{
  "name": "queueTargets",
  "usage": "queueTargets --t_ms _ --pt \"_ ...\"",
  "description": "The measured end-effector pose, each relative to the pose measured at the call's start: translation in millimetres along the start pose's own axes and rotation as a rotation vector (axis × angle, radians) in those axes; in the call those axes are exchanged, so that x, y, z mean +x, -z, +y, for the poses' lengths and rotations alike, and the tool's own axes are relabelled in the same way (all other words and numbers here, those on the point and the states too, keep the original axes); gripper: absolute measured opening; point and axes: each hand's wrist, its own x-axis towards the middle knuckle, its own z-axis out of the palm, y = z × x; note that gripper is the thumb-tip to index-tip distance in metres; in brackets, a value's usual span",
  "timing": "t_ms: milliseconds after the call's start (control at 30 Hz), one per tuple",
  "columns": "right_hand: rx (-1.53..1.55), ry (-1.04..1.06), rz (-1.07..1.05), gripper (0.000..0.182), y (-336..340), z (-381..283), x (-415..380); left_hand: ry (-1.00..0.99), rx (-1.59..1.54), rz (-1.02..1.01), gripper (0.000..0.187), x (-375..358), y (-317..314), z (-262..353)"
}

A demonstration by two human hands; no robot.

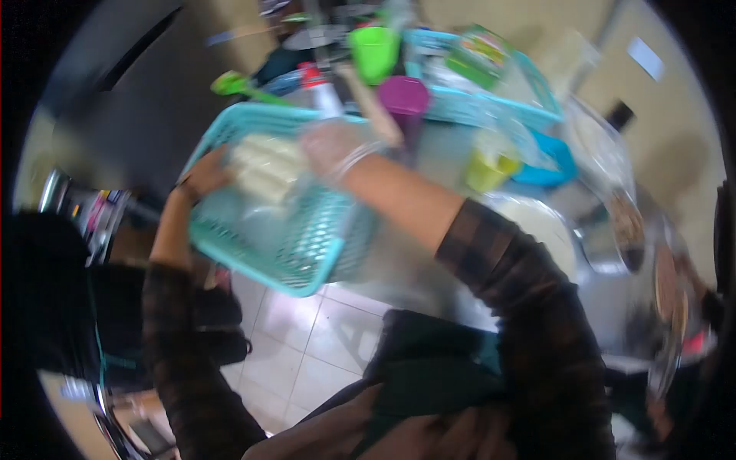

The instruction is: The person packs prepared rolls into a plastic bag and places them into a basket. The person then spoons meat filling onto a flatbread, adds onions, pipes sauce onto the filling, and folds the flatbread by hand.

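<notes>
A clear plastic pack of white rolls point(266, 167) is in the turquoise perforated basket point(307, 280), at its far left part. My left hand point(208, 175) is bare and closed on the pack's left edge, just inside the basket's left rim. At the right edge of the pack, my right hand point(333, 146) wears a clear plastic glove and has its fingers curled in against it. Motion blur smears both hands and hides the exact finger contact.
Beyond the basket stand a purple-lidded container point(405, 96), a green cup point(373, 55) and a second turquoise basket point(491, 107). A yellow-green cup point(491, 169), a blue bowl point(552, 161) and a large container of white contents point(537, 230) sit right. Tiled floor point(314, 337) shows below.
</notes>
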Motion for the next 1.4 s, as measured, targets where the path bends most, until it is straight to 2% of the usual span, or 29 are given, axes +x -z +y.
queueTargets --t_ms 33,67,100,133,167,233,267,300,333,367,433,500,533,567,600,633,700,767,800,833,900,933,967,1033,1067,1167,1233,1300,1400 --pt "0.099 0.000 0.145 0.015 10.0 -11.6 -21.8 -0.069 0.058 0.109 0.062 -4.1 -6.5 -18.7" --pt "0.246 0.176 0.295 0.024 4.7 -11.5 -41.9 0.094 0.076 0.072 0.064 -15.5 3.7 7.3" --pt "0.167 0.203 0.424 0.031 25.7 -16.1 -80.7 0.179 0.210 0.161 0.060 -27.6 4.9 8.9" --pt "0.088 0.240 0.548 0.039 50.3 -22.2 -120.9 0.261 0.091 0.052 0.058 -34.6 18.1 1.3" --pt "0.058 0.206 0.431 0.049 50.4 -16.7 -156.2 0.265 0.242 0.129 0.061 -37.0 16.8 -10.3" --pt "0.131 0.093 0.254 0.063 47.1 10.5 -223.2 0.276 0.380 0.188 0.057 -62.3 37.9 35.7" --pt "0.228 0.012 0.193 0.067 43.6 24.9 -257.0 0.174 0.559 0.439 0.054 -76.6 37.7 53.6" --pt "0.028 -0.163 0.069 0.069 38.0 35.0 -295.6 0.075 0.733 0.695 0.050 -88.7 36.3 74.0" --pt "-0.173 -0.328 -0.055 0.071 36.0 40.9 -323.1 0.042 0.570 0.821 0.048 -98.5 33.2 133.3" --pt "-0.170 -0.332 -0.053 0.071 42.8 43.1 -330.3 0.005 0.410 0.938 0.045 -109.9 24.7 200.7" --pt "-0.139 -0.520 -0.379 0.072 57.4 46.4 -340.9 -0.307 0.214 0.982 0.046 -123.4 -23.6 269.1" --pt "-0.236 -0.475 -0.210 0.075 40.5 46.2 -355.3 -0.642 -0.106 0.671 0.049 -125.3 -81.7 337.3" --pt "0.157 -0.564 0.119 0.074 43.6 45.7 -349.7 -0.860 -0.209 0.489 0.047 -121.4 -105.7 374.1" --pt "0.557 -0.621 0.444 0.073 48.4 44.0 -343.5 -0.897 -0.378 0.415 0.046 -119.3 -144.1 399.8" --pt "0.789 -0.665 0.609 0.084 61.6 39.1 -337.3 -0.944 -0.392 0.463 0.054 -115.6 -164.2 420.4" --pt "0.797 -0.652 0.603 0.084 60.1 36.3 -333.4 -0.909 -0.524 0.410 0.045 -110.8 -174.7 439.7" --pt "1.431 -0.648 1.166 0.088 58.6 31.5 -327.3 -0.872 -0.646 0.364 0.036 -106.9 -183.8 458.8" --pt "1.512 -0.653 1.170 0.096 58.6 35.4 -336.1 -0.954 -0.727 0.229 0.016 -105.1 -186.7 468.2" --pt "1.508 -0.478 1.080 0.095 46.2 47.7 -350.9 -1.093 -0.784 0.324 0.016 -103.3 -184.8 477.1" --pt "1.493 -0.308 0.986 0.093 45.7 52.9 -355.8 -1.097 -0.778 0.326 0.016 -104.3 -187.8 480.3" --pt "1.500 -0.272 0.992 0.098 51.5 47.2 -350.8 -1.164 -0.883 0.150 0.015 -110.9 -193.6 483.7" --pt "1.531 -0.304 1.167 0.101 59.9 38.5 -342.8 -1.144 -0.884 0.296 0.015 -114.5 -193.2 485.9" --pt "1.555 -0.333 1.345 0.103 64.7 34.7 -337.5 -1.154 -0.884 0.297 0.015 -112.1 -191.8 489.0" --pt "1.670 -0.301 1.407 0.103 64.2 36.8 -336.3 -0.982 -0.672 0.513 0.019 -103.7 -185.1 493.7" --pt "1.793 -0.274 1.459 0.104 63.0 37.2 -336.9 -0.972 -0.722 0.370 0.021 -97.8 -182.0 491.5" --pt "1.685 -0.362 1.368 0.105 59.3 45.3 -339.9 -1.128 -0.668 0.311 0.018 -91.4 -178.8 489.7" --pt "1.396 -0.251 1.262 0.081 59.2 48.2 -343.4 -1.180 -0.697 0.282 0.015 -96.9 -174.8 491.4" --pt "1.224 -0.219 1.230 0.071 72.9 53.1 -353.7 -1.123 -0.862 -0.094 0.009 -99.7 -170.9 489.2" --pt "0.936 -0.281 1.041 0.068 90.5 63.3 -371.5 -1.053 -0.923 -0.330 0.005 -99.5 -167.0 486.4"
